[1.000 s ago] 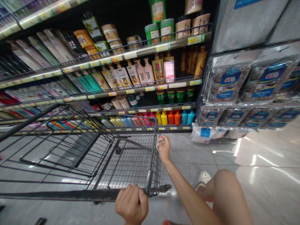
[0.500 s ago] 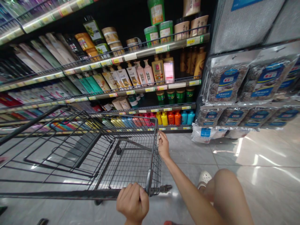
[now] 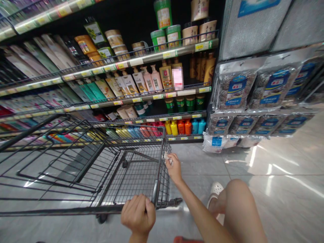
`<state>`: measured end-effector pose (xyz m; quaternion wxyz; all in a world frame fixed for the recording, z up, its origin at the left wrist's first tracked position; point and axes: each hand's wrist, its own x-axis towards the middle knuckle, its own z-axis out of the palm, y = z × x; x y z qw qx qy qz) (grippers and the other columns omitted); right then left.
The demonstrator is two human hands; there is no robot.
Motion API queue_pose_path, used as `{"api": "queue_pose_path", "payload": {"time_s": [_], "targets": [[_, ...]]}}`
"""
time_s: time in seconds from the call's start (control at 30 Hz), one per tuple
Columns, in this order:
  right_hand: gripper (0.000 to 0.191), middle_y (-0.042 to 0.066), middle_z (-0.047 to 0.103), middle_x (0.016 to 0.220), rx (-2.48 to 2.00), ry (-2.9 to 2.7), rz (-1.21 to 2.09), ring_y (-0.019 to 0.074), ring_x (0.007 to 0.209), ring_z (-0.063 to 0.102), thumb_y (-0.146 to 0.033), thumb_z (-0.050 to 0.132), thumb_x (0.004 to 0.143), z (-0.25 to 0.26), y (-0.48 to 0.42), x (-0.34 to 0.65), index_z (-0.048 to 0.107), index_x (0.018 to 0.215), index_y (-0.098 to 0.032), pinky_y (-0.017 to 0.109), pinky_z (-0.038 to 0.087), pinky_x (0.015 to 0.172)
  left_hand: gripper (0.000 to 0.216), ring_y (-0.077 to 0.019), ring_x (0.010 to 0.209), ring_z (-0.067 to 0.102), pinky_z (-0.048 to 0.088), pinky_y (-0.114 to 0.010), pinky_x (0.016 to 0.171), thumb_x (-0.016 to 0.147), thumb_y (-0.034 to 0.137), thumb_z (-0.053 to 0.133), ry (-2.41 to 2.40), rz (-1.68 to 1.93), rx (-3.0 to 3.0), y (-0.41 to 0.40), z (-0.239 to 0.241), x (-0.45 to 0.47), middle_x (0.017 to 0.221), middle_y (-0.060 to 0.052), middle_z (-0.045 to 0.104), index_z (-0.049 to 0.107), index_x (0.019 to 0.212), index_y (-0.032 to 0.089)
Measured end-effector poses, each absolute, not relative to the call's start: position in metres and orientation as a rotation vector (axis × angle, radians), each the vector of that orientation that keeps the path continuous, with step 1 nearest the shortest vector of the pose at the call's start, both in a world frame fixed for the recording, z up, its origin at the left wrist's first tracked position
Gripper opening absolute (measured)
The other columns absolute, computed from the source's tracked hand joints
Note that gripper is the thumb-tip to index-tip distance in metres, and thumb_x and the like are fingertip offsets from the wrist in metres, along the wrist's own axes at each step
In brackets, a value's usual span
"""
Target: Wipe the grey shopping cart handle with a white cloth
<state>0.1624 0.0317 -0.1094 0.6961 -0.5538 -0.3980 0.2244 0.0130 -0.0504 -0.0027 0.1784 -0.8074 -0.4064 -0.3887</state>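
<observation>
Black metal wire forms the shopping cart [image 3: 136, 179], which lies tipped on its side on the grey shiny floor [image 3: 278, 189], with its open basket facing to the left. The left hand [image 3: 138, 216] is closed around the cart's nearest rail, at the corner where the mesh wall ends, and the fingers are wrapped fully over the bar. The right hand [image 3: 174, 165] is further forward, at the far upper corner of the same mesh wall. Its fingers are pinched on a small white piece [image 3: 166, 157], and I cannot tell if it is cloth or paper; the piece is touching the upright corner bar of the cart.

The person's bare knee [image 3: 240, 202] is bent at the right of the cart, and a white shoe [image 3: 215, 190] is on the floor just beside the cart's lower corner. Behind the cart stand store shelves [image 3: 162, 96] full of bottles and tubes. A row of coloured bottles [image 3: 183, 127] is on the lowest shelf. To the right of the shelves, packets with blue labels [image 3: 234, 89] hang in rows.
</observation>
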Motion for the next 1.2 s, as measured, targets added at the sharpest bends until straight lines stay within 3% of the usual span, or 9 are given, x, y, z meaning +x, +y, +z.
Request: {"api": "queue_pose_path", "payload": {"time_s": [0.67, 0.87, 1.2], "targets": [[0.027, 0.002, 0.061, 0.09, -1.19, -0.75, 0.763, 0.0174, 0.09, 0.059, -0.003, 0.049, 0.07, -0.093, -0.108, 0.087, 0.061, 0.084, -0.023, 0.028, 0.045, 0.08, 0.028, -0.0133, 0.047, 0.035, 0.022, -0.031, 0.052, 0.076, 0.009, 0.045, -1.167, -1.074, -2.283, -0.051, -0.002, 0.015, 0.046, 0.003, 0.037, 0.037, 0.054, 0.022], [0.02, 0.002, 0.06, 0.089, -1.191, -0.732, 0.75, 0.0176, 0.087, 0.058, -0.008, 0.051, 0.07, -0.097, -0.091, 0.096, 0.062, 0.08, -0.022, 0.027, 0.046, 0.077, 0.027, -0.0133, 0.047, 0.035, 0.023, -0.03, 0.052, 0.076, 0.009, 0.046, -1.147, -1.09, -2.303, -0.05, -0.002, 0.013, 0.046, 0.003, 0.038, 0.037, 0.054, 0.022], [0.018, 0.004, 0.06, 0.094, -1.233, -0.69, 0.597, 0.0182, 0.092, 0.057, -0.016, 0.052, 0.074, -0.115, -0.025, 0.125, 0.064, 0.086, -0.02, 0.032, 0.043, 0.086, 0.025, -0.013, 0.047, 0.037, 0.023, -0.03, 0.052, 0.076, 0.01, 0.047, -1.118, -1.145, -2.311, -0.05, -0.007, 0.01, 0.047, 0.003, 0.042, 0.039, 0.056, 0.022]]}}
